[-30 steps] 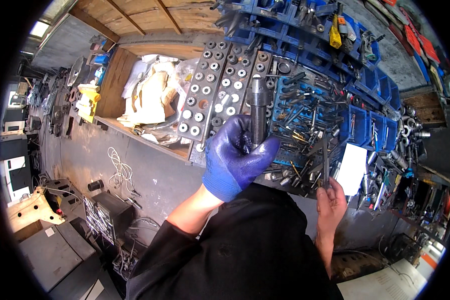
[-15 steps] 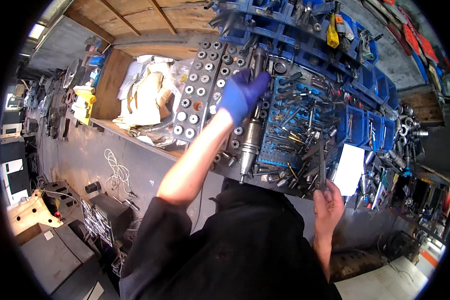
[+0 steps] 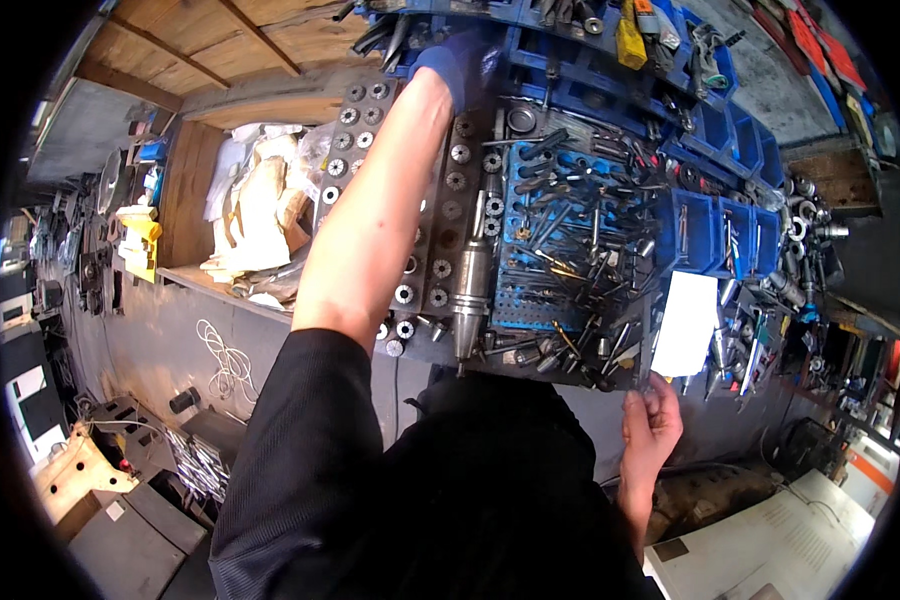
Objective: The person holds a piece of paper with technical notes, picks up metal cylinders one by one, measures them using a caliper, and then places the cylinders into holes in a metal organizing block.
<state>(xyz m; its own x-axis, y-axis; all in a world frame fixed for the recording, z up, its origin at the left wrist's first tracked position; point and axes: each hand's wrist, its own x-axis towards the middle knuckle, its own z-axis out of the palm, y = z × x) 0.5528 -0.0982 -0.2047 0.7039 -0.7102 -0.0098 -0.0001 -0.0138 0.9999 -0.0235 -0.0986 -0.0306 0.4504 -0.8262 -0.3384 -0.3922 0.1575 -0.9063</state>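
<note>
My left hand (image 3: 457, 68), in a blue glove, reaches to the far side of the bench by the blue bins (image 3: 525, 55). Motion smears its fingers, so what they hold cannot be made out. Below that forearm lies a silver tapered tool holder (image 3: 472, 285) with a slender cutter shank pointing away from me. My bare right hand (image 3: 653, 418) is closed at the bench's near edge, pinching the near end of a long flat dark metal tool (image 3: 645, 340). Beside it lies a white sheet (image 3: 685, 325).
Racks of round collets (image 3: 440, 270) run under my left arm. A blue tray (image 3: 535, 315) holds heaped drills and cutters. To the left is a wooden box (image 3: 192, 195) with crumpled paper and plastic. More blue bins (image 3: 690, 235) and metal fittings (image 3: 795, 285) stand right.
My left hand has moved farther away and slightly left, toward the bins. The dark cylinder near it no longer shows beyond the tool holder. My right hand stays nearly in place; the view has shifted.
</note>
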